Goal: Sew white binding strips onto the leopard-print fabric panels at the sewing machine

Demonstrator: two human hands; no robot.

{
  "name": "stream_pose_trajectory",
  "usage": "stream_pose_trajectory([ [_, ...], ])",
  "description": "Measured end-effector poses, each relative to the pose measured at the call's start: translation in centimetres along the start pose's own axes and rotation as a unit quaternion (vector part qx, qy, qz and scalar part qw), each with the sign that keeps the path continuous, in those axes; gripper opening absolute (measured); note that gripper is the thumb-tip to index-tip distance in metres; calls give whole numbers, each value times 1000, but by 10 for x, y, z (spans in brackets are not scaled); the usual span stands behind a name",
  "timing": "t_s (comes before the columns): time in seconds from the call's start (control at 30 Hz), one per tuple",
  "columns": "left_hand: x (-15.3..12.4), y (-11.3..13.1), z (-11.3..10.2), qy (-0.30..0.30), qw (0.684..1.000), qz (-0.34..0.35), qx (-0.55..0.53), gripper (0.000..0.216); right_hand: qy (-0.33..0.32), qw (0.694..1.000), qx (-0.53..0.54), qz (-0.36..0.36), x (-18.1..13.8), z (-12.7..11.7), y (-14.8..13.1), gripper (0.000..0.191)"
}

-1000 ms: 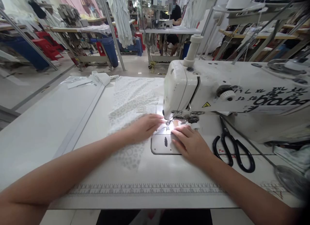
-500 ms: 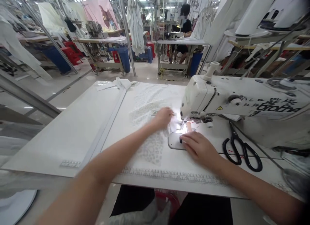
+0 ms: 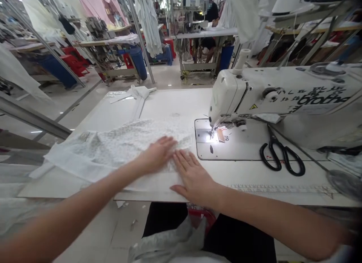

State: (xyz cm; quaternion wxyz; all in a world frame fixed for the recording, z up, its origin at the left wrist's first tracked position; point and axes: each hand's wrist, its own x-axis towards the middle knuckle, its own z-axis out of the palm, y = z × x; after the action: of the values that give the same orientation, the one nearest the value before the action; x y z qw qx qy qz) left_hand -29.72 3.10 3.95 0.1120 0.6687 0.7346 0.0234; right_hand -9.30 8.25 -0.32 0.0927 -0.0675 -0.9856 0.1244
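Note:
A white patterned fabric piece lies spread across the near left part of the white sewing table. My left hand rests flat on its right end, fingers stretched out. My right hand lies flat beside it, fingers apart, pressing the fabric's near right edge. Both hands are left of the sewing machine, whose lit needle area stands bare over the metal plate.
Black scissors lie on the table right of the plate. A printed ruler strip runs along the front edge. Folded white cloth sits at the far edge. Another person sits at a machine in the background. Grey fabric lies on my lap.
The fabric has been pulled away from the needle toward the near left of the table. Both hands moved back with it and now lie flat on it.

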Motion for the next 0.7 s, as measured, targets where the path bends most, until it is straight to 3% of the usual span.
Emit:
stream_pose_trajectory([
  [0.07, 25, 33, 25, 6, 1000, 20, 6, 50, 10, 1000, -12, -22, -23, -8, 6, 63],
  [0.13, 55, 45, 36, 21, 1000, 12, 12, 51, 16, 999, -24, -37, -44, -18, 24, 54],
  [0.33, 138, 38, 19, 39, 998, 42, -2, 50, 53, 995, -79, 25, -57, -37, 89, 48],
  [0.4, 142, 47, 13, 60, 996, 58, -27, 44, 60, 994, -84, 22, -54, -41, 101, 46],
  [0.5, 126, 65, 14, 88, 989, 102, -68, 31, 70, 994, -81, 14, -53, -44, 111, 44],
  [0.7, 102, 77, 32, 72, 981, 158, -89, 28, 108, 991, -68, 36, -59, -44, 119, 41],
])
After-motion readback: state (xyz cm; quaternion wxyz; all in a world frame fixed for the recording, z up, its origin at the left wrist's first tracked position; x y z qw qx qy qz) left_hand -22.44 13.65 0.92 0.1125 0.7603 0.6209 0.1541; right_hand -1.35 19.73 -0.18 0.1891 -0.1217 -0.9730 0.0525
